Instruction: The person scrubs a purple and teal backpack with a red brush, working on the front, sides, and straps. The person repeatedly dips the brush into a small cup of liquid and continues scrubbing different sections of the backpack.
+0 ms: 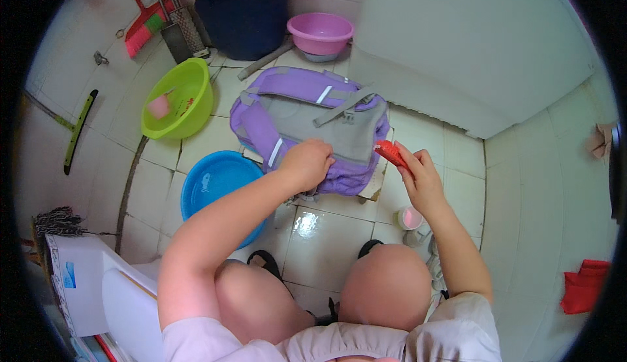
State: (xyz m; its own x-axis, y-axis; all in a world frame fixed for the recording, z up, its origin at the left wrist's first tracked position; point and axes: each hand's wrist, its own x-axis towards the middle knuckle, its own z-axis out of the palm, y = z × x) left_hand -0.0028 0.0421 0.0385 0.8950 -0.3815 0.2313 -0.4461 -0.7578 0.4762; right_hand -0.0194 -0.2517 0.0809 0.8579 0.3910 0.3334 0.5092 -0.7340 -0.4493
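A purple and grey backpack (318, 117) lies with its straps facing up on a low stool, whose worn edge (376, 185) shows beneath it. My left hand (308, 163) grips the purple fabric at the backpack's near side. To the right of the bag, my right hand (423, 180) holds up a red scrubbing brush (390, 152), apart from the fabric. A small cup (409, 218) with pink contents stands on the floor below my right hand. The blue basin (210, 180) sits beside the bag, partly behind my left forearm.
A green basin (196, 112) holding a pink item stands at the left. Beyond the bag are a pink basin (321, 33), a grey pipe (264, 60) and a dark blue bin (245, 19). The tiled floor (333, 244) shines as if wet. A white panel (465, 43) borders the right.
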